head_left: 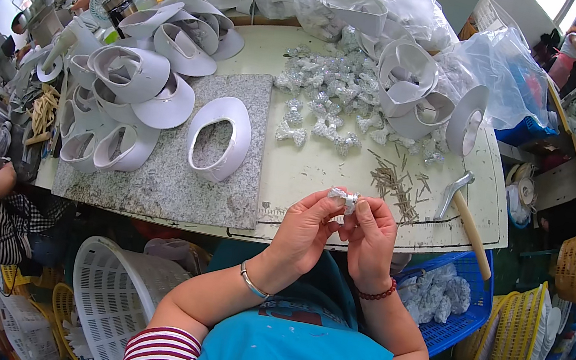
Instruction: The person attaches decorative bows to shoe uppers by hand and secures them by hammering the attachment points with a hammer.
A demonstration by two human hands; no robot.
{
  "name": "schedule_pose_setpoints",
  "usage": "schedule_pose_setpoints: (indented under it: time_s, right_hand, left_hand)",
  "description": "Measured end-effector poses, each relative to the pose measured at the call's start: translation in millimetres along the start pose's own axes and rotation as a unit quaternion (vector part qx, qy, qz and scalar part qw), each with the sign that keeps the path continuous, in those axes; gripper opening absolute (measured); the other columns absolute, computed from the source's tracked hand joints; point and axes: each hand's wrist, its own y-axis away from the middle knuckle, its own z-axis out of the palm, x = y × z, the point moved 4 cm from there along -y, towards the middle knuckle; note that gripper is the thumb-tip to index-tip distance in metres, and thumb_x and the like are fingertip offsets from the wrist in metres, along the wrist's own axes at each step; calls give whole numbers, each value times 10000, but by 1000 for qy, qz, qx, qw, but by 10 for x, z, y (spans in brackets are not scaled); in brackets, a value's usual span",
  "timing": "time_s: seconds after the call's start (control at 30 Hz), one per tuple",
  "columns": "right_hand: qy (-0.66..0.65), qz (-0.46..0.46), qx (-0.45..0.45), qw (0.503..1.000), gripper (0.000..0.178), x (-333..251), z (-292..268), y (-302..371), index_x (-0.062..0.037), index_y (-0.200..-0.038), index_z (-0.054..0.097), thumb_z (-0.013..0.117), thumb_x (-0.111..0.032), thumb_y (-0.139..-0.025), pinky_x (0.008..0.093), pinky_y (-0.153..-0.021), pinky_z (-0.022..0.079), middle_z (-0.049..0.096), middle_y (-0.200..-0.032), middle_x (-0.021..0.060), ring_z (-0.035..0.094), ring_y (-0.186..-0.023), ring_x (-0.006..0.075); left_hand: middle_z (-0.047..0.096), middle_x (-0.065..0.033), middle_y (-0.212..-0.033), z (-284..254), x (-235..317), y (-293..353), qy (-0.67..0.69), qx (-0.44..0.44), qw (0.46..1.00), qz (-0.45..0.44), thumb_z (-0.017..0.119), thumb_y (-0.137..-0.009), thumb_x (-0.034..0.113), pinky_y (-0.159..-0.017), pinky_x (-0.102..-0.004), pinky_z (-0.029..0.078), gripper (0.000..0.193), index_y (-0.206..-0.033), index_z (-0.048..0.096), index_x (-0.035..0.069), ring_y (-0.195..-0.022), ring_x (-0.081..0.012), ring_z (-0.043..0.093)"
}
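Note:
Just over the table's near edge, my left hand point(302, 228) and my right hand point(372, 240) pinch a small silvery-white bow point(345, 200) between thumbs and fingers. Part of the bow is covered by the fingertips. Beyond them a heap of similar glittery bows point(330, 86) spreads over the pale tabletop point(302, 186). To the right of my right hand lies a scatter of thin brownish strips point(394, 187). Farther right is a hammer point(471, 231) with a metal head and a wooden handle that juts past the table edge.
On the left, a speckled stone slab point(175, 197) bears white shoe uppers point(238, 145), several of them stacked. More uppers point(409, 79) and clear plastic bags point(494, 73) stand at the back right. A blue basket point(472, 309) and a white basket point(86, 277) flank me. Other people work nearby.

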Motion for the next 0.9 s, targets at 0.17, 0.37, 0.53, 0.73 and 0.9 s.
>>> schedule_pose_setpoints:
  time_s: [0.17,0.37,0.53,0.73,0.9]
  right_hand:
    - [35,-43,7,998,85,30,0,18,-14,-964,600,612,-98,-963,216,-561,443,603,-793,26,530,-646,65]
    - [260,-196,-2,945,116,-98,-29,14,34,-982,665,665,-67,-924,201,-638,458,616,-855,30,563,-732,68]
    - [260,-56,-6,964,157,-133,-77,12,24,-1010,701,658,-102,-926,182,-558,454,656,-829,26,568,-690,43]
    - [262,25,-39,964,156,-188,-96,-84,26,-932,688,653,-125,-918,172,-512,435,658,-733,14,558,-617,28]
    - [307,17,-49,950,144,-253,-38,-75,33,-872,663,656,-107,-906,183,-514,437,662,-724,24,561,-603,29]
  left_hand:
    - [666,-23,-1038,-45,-27,8,-15,24,1000,-8,645,-931,134,-735,-279,489,222,-1143,642,71,-919,-125,601]
    - [666,-12,-1032,-110,-38,-3,-41,24,999,5,646,-931,130,-749,-260,486,213,-1137,658,78,-891,-107,601]
    - [670,-34,-999,-141,-28,-35,-26,-22,999,-3,635,-936,132,-731,-265,514,202,-1119,660,52,-841,-110,611]
    - [671,-56,-991,-146,-50,-2,-112,-24,993,40,640,-936,125,-725,-273,531,205,-1108,668,19,-818,-115,620]
    - [647,-73,-1037,-93,4,79,-250,-15,940,231,658,-914,47,-709,-241,524,160,-1060,704,-1,-798,-92,605]
